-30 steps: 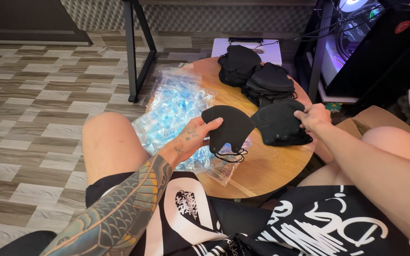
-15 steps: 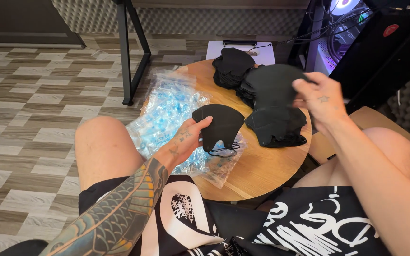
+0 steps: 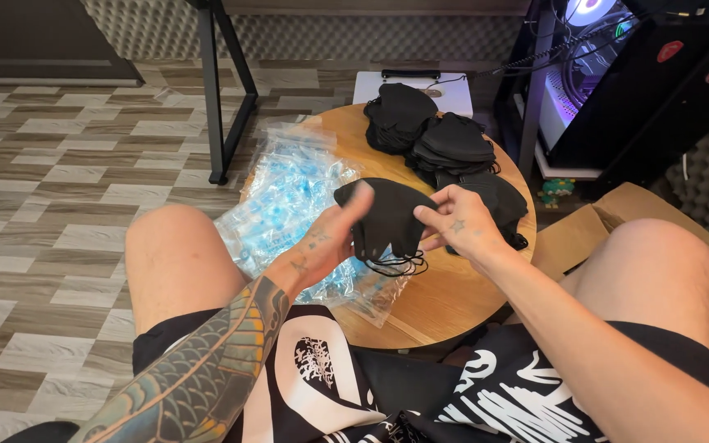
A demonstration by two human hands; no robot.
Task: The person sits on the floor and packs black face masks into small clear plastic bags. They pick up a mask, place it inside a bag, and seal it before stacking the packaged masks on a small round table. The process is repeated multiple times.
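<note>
A black face mask point(image 3: 387, 217) hangs between my two hands above the round wooden table point(image 3: 445, 299), its ear loops dangling below. My left hand point(image 3: 326, 242) grips its left edge, and my right hand point(image 3: 461, 221) pinches its right edge. Under and left of the mask lies a pile of clear plastic wrappers with blue print point(image 3: 289, 205). Further back on the table sit two stacks of black masks point(image 3: 432, 139), and another black mask point(image 3: 502, 201) lies just behind my right hand.
A black metal desk leg point(image 3: 219, 98) stands on the wood-pattern floor at the left. A lit computer case point(image 3: 617, 74) is at the back right. A cardboard box point(image 3: 584, 238) lies by my right knee. A white box point(image 3: 412, 82) sits behind the table.
My right hand has left the masks on the table and come back to take the right edge of the mask that my left hand holds. The mask has lifted toward me.
</note>
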